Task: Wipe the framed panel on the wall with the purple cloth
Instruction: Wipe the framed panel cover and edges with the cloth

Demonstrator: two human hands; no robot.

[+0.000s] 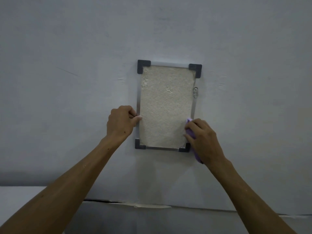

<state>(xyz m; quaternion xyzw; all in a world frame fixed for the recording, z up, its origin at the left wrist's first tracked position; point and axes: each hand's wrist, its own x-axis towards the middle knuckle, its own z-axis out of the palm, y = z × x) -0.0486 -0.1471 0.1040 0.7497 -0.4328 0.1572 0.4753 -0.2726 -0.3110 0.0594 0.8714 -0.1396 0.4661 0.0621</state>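
While the left hand pinches the left edge of the framed panel on the wall, the right hand clamps the purple cloth at its lower right corner; hard rubbing could probably tilt the frame off its hanger

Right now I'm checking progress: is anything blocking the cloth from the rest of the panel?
Nothing visible does. The purple cloth under the right hand already touches the panel; the left hand only holds the frame's left edge.

A plain grey wall meets a pale ledge with a cracked seam below.
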